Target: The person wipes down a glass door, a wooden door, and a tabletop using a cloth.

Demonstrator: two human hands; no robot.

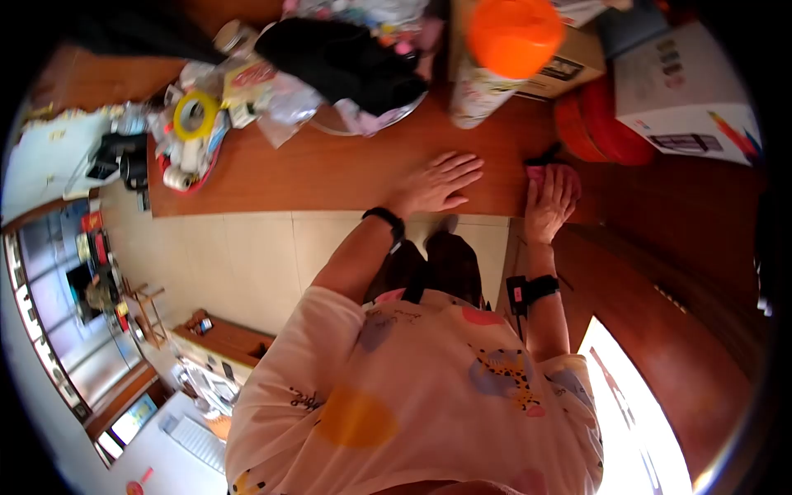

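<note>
My left hand point(437, 183) lies flat on the brown wooden tabletop point(322, 169) near its front edge, fingers stretched and holding nothing. A black band circles that wrist. To the right, my right hand point(548, 206) presses down on a crumpled pink cloth point(568, 175), its fingers resting over it. Much of the cloth is hidden under the fingers. A small black strap or object point(544, 155) sits just beyond the cloth. Another black band with a small device is on the right forearm.
Beyond the hands stand a bottle with an orange lid point(516, 37), a red round container point(602, 124), a white box point(689, 91) and a cardboard box point(569, 66). Farther left lie a black cloth point(342, 62), a yellow tape roll point(195, 115) and a red-rimmed tray point(206, 177).
</note>
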